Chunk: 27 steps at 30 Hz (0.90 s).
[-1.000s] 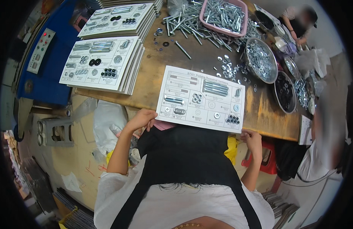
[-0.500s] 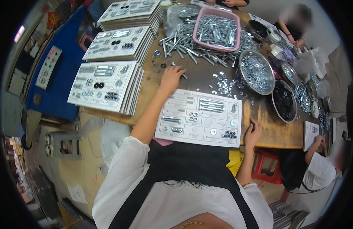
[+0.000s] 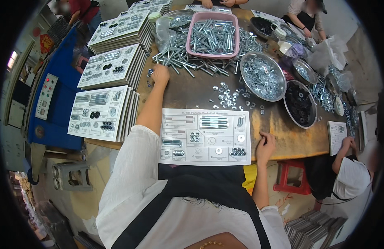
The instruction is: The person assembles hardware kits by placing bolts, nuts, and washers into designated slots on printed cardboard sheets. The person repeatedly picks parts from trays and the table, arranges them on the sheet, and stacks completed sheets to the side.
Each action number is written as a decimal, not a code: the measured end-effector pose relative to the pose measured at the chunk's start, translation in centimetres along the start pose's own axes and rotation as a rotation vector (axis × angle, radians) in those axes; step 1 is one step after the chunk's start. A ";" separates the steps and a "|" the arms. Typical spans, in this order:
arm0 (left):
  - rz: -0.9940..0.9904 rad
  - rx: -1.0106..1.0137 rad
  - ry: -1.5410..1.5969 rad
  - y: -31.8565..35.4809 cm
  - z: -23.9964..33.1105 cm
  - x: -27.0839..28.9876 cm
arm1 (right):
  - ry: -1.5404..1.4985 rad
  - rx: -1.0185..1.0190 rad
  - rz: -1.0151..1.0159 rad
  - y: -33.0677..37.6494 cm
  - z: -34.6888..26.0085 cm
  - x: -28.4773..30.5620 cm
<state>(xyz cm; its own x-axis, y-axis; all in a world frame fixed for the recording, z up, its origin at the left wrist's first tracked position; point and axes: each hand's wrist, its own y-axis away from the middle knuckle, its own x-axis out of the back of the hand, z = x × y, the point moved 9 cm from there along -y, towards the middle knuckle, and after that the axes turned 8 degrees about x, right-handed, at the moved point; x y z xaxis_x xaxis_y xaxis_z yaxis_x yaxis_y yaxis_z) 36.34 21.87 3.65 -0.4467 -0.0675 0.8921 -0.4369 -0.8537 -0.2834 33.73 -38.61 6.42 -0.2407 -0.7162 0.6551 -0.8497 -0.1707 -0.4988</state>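
Observation:
In front of me at the table's near edge lies a white printed card (image 3: pixel 205 137) with bolts, washers and nuts set on it in several cells. My left hand (image 3: pixel 160 75) is stretched out past the card, beside the stacks on the left. Its fingers are curled, their tips mostly hidden; a few small dark-and-silver nuts (image 3: pixel 150 72) lie right against them. Whether any are inside the hand I cannot make out. My right hand (image 3: pixel 265 146) rests at the table edge just right of the card, loosely bent, thumb apart, holding nothing. Loose washers (image 3: pixel 228 97) lie beyond the card.
Stacks of filled cards (image 3: pixel 98 111) line the left side. A pink basket (image 3: pixel 212 55) of long bolts stands at the back among loose bolts. Bowls of washers (image 3: pixel 263 76) and black parts (image 3: pixel 300 103) stand to the right. Other people work around the table; a red stool (image 3: pixel 290 176) is below.
My left hand has moved left across the table to beside the stacks, its fingers going from outstretched to curled. My right hand stays by the card. The whole view has shifted.

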 end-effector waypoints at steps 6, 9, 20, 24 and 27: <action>-0.342 0.008 -0.165 3.3 1.7 1.8 | 0.010 -0.031 0.004 0.2 0.6 0.4; -0.523 0.087 0.106 5.0 -3.8 -0.1 | -0.033 0.047 0.028 -0.2 -0.1 0.2; -0.680 -0.352 0.792 20.8 2.7 12.0 | -1.492 -0.748 -0.823 -0.1 -20.8 -19.0; -0.592 -0.222 0.643 21.0 -0.9 13.8 | -1.576 -0.831 -0.585 0.0 -19.8 -22.3; -0.428 -0.334 0.371 20.2 -3.4 15.6 | -1.432 -0.835 -0.489 -0.4 -17.0 -21.1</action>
<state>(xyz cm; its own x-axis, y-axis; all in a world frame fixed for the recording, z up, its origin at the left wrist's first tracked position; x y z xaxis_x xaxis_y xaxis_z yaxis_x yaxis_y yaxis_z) 17.86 5.39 10.66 -0.3930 0.4764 0.7865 -0.8280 -0.5553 -0.0774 31.21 -11.98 2.47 0.2750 -0.7730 -0.5717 -0.8166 -0.5016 0.2855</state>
